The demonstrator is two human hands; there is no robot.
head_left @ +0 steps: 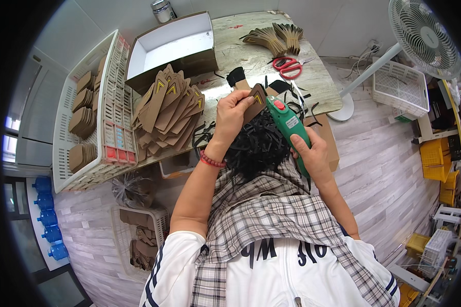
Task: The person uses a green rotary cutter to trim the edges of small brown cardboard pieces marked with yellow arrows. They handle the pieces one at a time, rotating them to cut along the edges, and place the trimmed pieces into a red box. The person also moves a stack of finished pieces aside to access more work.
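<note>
Between the fingertips of my left hand (231,113) is a dark brown flat piece (257,101) with a yellow chevron on it. My right hand (312,149) is wrapped round a green handheld electric cutter (290,123) with a red button. The cutter's head is close to the piece's right edge; whether they touch I cannot tell. Below both hands, a heap of black strips (258,146) lies in my lap on the plaid apron (266,212). To the left, a large pile of similar brown pieces (170,105) rests on the table.
Red-handled scissors (288,67) and fanned bundles of pieces (271,40) lie on the table's (235,30) far side. An open box (171,48) stands behind the pile, beside a white crate (110,102) of stacked pieces. A fan (425,38) stands at right.
</note>
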